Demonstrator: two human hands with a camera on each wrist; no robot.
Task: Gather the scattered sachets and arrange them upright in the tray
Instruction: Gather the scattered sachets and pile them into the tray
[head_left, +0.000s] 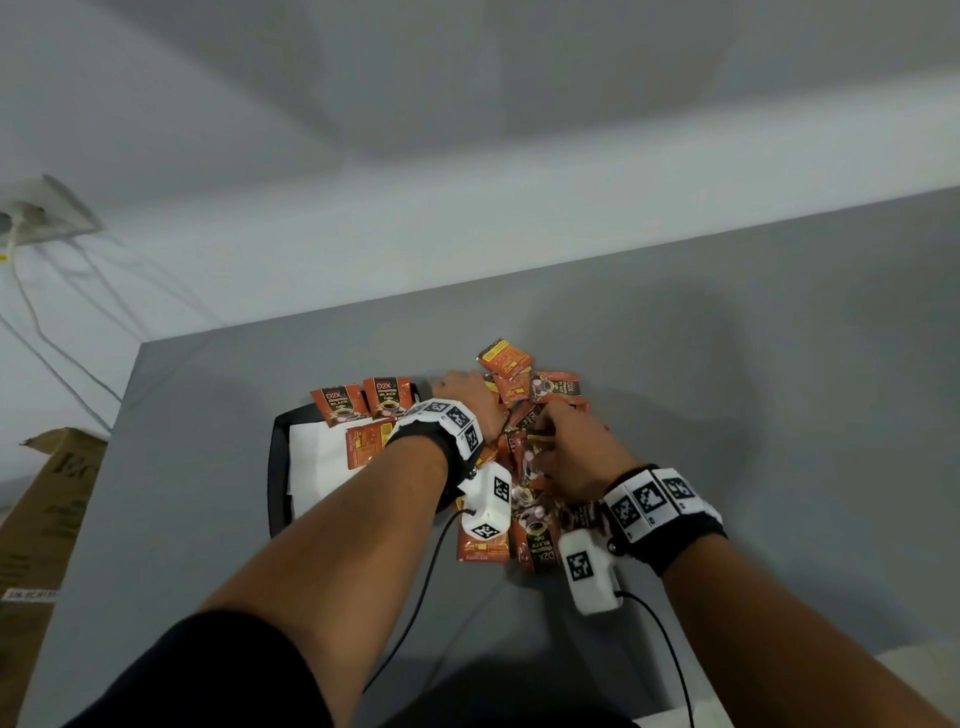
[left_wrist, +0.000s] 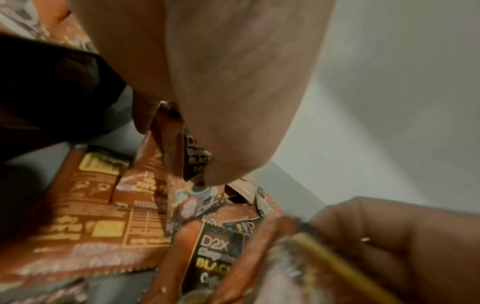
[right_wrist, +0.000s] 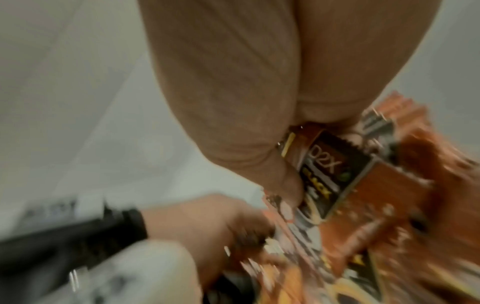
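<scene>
A black tray (head_left: 275, 467) lined with white paper sits left of centre. Two orange-and-black sachets (head_left: 337, 402) stand upright at its far edge, and another (head_left: 363, 444) lies flat inside. Right of the tray is a heap of sachets (head_left: 506, 361). My left hand (head_left: 462, 387) reaches over the far side of the heap. In the left wrist view, the left hand (left_wrist: 233, 102) pinches a sachet (left_wrist: 171, 131) between thumb and finger. My right hand (head_left: 556, 431) is in the middle of the heap. The right wrist view shows the right hand (right_wrist: 233, 102) gripping a sachet (right_wrist: 327, 164) edge-on.
The grey table (head_left: 727, 364) ends at a wall behind and drops off on the left. A cardboard box (head_left: 47, 519) stands below that left edge. A wall socket (head_left: 47, 208) with cables is at far left. Black cables trail from both wrist cameras.
</scene>
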